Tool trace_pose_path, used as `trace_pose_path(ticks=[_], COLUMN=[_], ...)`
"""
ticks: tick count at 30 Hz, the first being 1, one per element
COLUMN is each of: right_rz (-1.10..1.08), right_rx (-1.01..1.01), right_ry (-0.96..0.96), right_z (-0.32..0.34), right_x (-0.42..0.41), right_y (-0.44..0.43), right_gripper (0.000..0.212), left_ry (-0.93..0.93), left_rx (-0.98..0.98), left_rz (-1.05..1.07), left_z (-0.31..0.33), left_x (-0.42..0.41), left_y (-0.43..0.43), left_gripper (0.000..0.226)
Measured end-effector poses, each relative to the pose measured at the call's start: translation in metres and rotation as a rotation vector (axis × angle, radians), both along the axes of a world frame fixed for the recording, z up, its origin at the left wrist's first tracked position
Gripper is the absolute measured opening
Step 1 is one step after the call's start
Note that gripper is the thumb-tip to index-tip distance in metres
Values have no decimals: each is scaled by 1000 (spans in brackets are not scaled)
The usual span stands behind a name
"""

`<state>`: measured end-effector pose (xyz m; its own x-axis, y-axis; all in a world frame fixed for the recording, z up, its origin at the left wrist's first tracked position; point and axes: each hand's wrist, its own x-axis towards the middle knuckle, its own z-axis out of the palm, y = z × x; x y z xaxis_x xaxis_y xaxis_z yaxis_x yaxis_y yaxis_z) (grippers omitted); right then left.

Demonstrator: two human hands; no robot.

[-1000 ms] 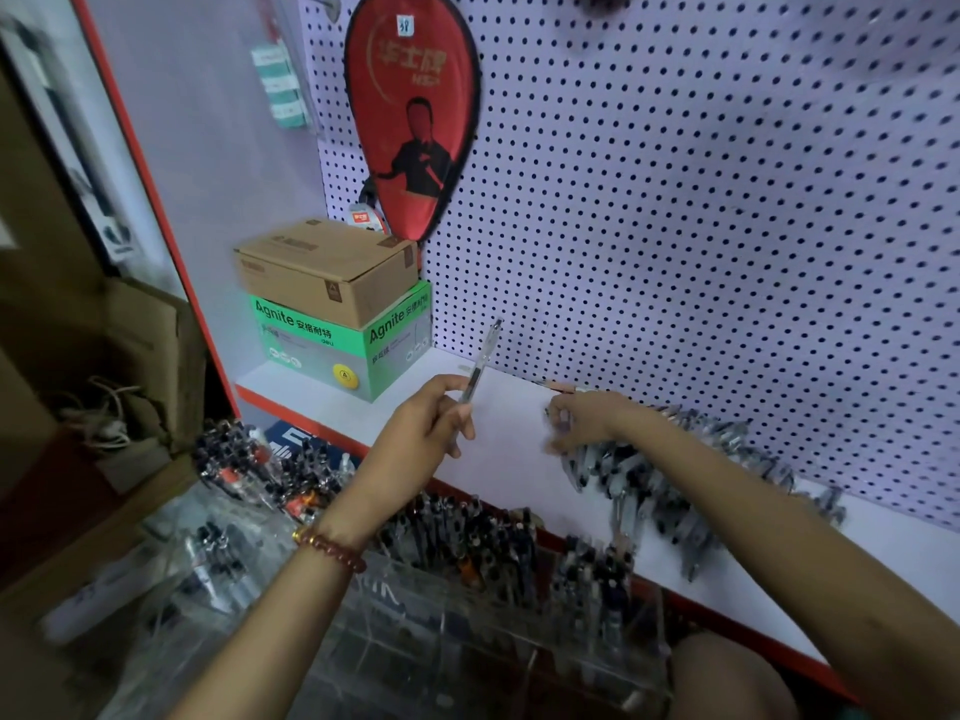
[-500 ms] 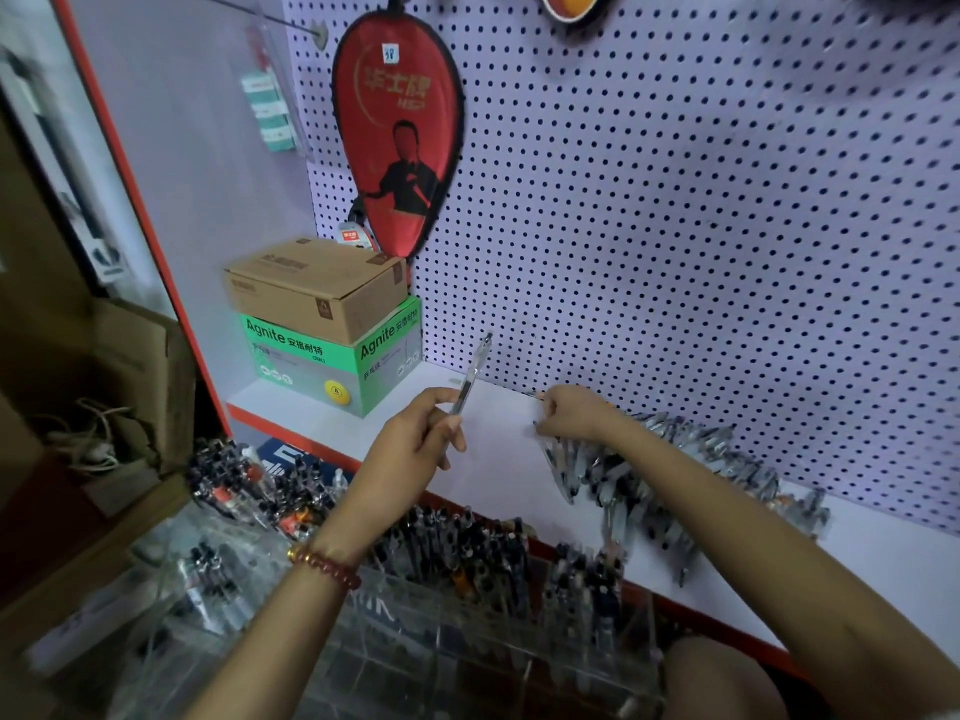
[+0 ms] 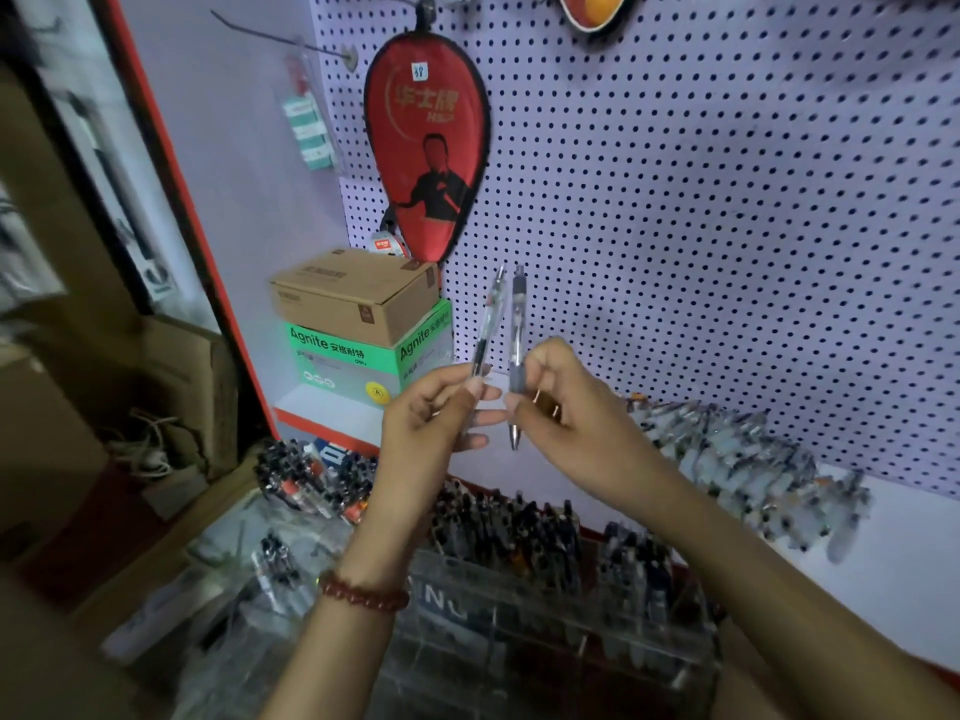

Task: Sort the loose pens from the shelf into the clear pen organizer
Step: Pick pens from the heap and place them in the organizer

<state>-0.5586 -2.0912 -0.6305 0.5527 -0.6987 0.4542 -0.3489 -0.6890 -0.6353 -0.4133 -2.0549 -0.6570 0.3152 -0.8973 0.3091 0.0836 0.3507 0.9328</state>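
White shelf with a red front edge, seen from above and in front. Two pens are held upright and nearly parallel, just beside each other, above the shelf's left half and in front of the pegboard. The clear pen is pinched low on its barrel between thumb and forefinger of the left hand. The remaining fingers of that hand are loosely extended toward the right hand; whether the two hands touch cannot be told. The grey-gripped pen is pinched at its grip by the curled thumb and fingers of the right hand, with its metal tip protruding downward below the fingers. A bead bracelet is worn on the left wrist. The loose pens are heaped on the shelf toward its back edge, right of both hands and at the foot of the pegboard. The clear organizer is set below the shelf's front edge, its compartments crowded with upright pens; single compartments are too blurred to be told apart. At the shelf's left back corner a cardboard box is stacked on a green box. A red racket cover is hung on the pegboard above the boxes.
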Motion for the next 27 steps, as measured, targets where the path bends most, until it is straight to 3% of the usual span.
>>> trace_pose_path(ticks=[4,10,16,19,22,24,27], right_rz=[-5,86,257,237,89,112,153], right_rx=[-93,-66,154,230,534,711,726], right_ry=[54,148,17,-67,-279,-309,-332], right_z=[-16,-42,-71,-86,-99,-104,-109], right_x=[30,81,124,139,150,155,163], right_y=[25,58,76,87,99,104,107], right_gripper=[20,26,16,10,17,22,11], left_ry=[85,-44,-314,-312,-219,-226,-333], left_rx=[20,55,29,43,71,97,129], left_rz=[48,204,388,434,379,288,162], left_z=[-11,-42,-71,-82,-88,-91,-96], left_x=[13,50,91,104,116,125,139], left_y=[35,71,100,116,127,134,142], left_gripper=[15,19,12,11,14,19,24])
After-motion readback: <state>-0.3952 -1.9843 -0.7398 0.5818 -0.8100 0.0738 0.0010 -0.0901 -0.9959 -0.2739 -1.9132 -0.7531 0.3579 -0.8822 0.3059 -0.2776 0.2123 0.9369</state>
